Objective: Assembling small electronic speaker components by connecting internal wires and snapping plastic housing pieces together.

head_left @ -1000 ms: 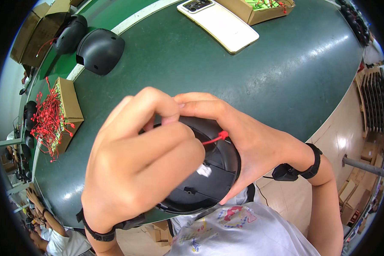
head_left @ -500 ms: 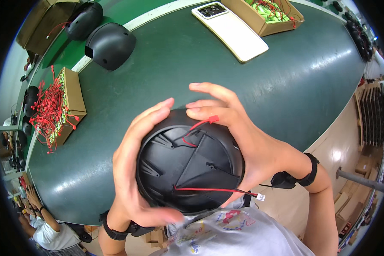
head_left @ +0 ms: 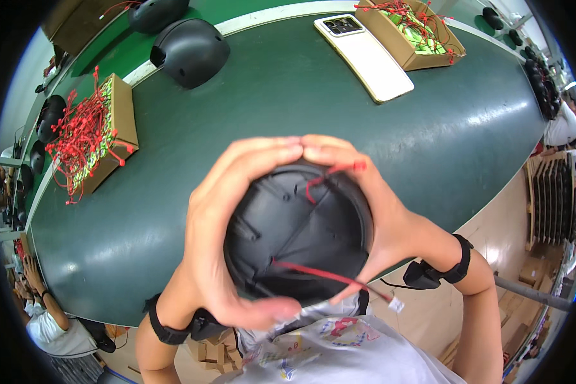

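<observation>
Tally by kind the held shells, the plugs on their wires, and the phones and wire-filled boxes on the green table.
Shell: 1
Red plug and white plug: 2
Phone: 1
Left box and right box: 2
Total: 6

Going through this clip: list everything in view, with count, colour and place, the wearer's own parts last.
Round housing: 1, black, between both hands
Red-plug lead: 1, red, housing's upper right
White-plug lead: 1, red and dark, housing's lower right
Phone: 1, white, far side of tabletop
Open cartons: 2, brown, left and far side
Wired parts: uncountable, green with red leads, in cartons
Curved shells: several, black, upper left and left
Tabletop: 1, green, centre
Co-worker: 1, white top, lower left
Wrist straps: 2, black, both wrists
Left hand: 1, bare, housing's left
Right hand: 1, bare, housing's right
</observation>
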Demonstrator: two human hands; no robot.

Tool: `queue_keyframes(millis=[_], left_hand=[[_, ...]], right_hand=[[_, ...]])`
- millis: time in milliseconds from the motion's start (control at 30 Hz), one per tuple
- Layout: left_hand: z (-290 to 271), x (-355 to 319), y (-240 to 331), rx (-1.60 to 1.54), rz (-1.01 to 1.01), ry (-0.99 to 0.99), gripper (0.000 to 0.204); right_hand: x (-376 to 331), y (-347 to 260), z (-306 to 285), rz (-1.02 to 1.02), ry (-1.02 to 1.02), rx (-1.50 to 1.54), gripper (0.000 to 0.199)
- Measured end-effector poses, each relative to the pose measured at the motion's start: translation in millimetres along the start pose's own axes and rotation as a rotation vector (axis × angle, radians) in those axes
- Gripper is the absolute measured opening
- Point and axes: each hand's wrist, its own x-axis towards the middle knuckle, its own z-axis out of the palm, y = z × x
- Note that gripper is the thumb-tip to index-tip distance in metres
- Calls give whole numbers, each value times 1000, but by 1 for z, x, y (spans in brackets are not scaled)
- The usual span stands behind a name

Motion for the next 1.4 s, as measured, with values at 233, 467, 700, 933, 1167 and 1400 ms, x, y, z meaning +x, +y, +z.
queue_keyframes(millis=[233, 467, 700, 933, 1167, 1400], left_hand=[[17, -15, 19, -437, -485, 496, 121], [15, -30, 33, 403, -177, 194, 135], [11, -31, 33, 394, -166, 149, 129], [2, -29, 34, 310, -131, 94, 121], [2, -28, 27, 257, -143, 39, 126], [-4, -25, 28, 254, -120, -24, 133]], right_hand=[[-5, 2, 7, 51, 80, -111, 126], [-11, -24, 28, 233, 168, -80, 133], [-27, -10, -6, 314, 19, 383, 121], [15, -27, 1, 131, -147, -83, 126], [14, -24, 5, 112, -69, -140, 108], [37, -39, -2, 83, -135, -449, 62]])
